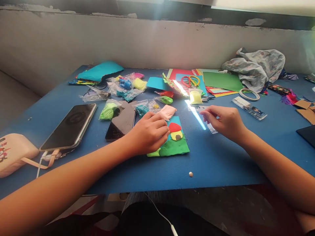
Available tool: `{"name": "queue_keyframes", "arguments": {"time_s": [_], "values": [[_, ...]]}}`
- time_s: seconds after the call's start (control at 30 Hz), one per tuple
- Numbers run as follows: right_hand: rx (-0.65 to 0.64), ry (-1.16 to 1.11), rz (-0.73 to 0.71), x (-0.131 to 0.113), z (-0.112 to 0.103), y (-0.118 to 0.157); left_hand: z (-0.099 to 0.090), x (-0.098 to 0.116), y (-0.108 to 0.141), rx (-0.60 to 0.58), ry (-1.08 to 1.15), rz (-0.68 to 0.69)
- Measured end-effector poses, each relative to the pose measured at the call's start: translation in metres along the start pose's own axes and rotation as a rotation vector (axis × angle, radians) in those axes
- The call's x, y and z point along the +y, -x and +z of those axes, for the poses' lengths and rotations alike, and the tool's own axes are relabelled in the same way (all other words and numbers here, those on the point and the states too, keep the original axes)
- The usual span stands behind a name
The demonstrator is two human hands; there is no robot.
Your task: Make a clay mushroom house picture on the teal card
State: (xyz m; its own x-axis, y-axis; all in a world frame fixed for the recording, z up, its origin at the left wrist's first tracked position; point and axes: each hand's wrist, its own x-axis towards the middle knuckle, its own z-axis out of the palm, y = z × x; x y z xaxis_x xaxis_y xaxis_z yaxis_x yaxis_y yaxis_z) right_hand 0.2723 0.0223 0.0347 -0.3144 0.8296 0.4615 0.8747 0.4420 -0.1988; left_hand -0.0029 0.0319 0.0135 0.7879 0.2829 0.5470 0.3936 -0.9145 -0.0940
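A small card picture with modelling clay (174,147) lies on the blue table, with green ground, a blue top and a red-and-yellow house shape (175,131). My left hand (151,132) rests over its left part, fingers curled down and tips mostly hidden. A bag of pink clay (168,112) sits right at those fingers. To the right, my right hand (223,120) is held above a clear ruler (197,108), thumb and forefinger pinched together. Whatever is in that pinch, if anything, is too small to make out.
Bagged clay (108,109), a dark tablet-like device (120,123) and a phone (70,126) lie leftward. Behind are scissors (190,81), a yellow clay bag (196,97) and coloured paper (222,81). A tape roll (249,94) and crumpled cloth (258,67) lie right. A small bead-like bit (190,174) is near the front edge.
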Motion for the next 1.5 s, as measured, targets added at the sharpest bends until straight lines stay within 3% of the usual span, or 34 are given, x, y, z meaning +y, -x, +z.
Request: {"name": "queue_keyframes", "arguments": {"time_s": [0.2, 0.53, 0.73, 0.93, 1.13, 1.3, 1.5], "values": [[0.066, 0.035, -0.068, 0.001, -0.002, -0.001, -0.001, 0.001, 0.0, 0.0, -0.009, -0.006], [0.044, -0.092, -0.072, 0.0, 0.0, 0.002, 0.0, 0.001, -0.001, 0.0, -0.016, -0.009], [0.093, -0.051, -0.245, 0.002, 0.006, 0.001, 0.001, 0.001, 0.0, 0.041, -0.081, -0.028], [0.11, -0.15, -0.415, 0.007, 0.021, 0.001, 0.002, 0.003, 0.0, 0.03, -0.086, -0.038], [0.119, -0.174, -0.421, 0.007, 0.022, 0.003, 0.002, 0.004, 0.0, 0.032, -0.089, -0.034], [0.149, -0.231, -0.415, -0.006, 0.028, 0.006, 0.004, 0.004, 0.0, 0.046, -0.125, -0.053], [0.207, -0.381, -0.393, -0.039, 0.046, 0.0, 0.009, 0.001, 0.0, 0.063, -0.148, -0.063]]}}
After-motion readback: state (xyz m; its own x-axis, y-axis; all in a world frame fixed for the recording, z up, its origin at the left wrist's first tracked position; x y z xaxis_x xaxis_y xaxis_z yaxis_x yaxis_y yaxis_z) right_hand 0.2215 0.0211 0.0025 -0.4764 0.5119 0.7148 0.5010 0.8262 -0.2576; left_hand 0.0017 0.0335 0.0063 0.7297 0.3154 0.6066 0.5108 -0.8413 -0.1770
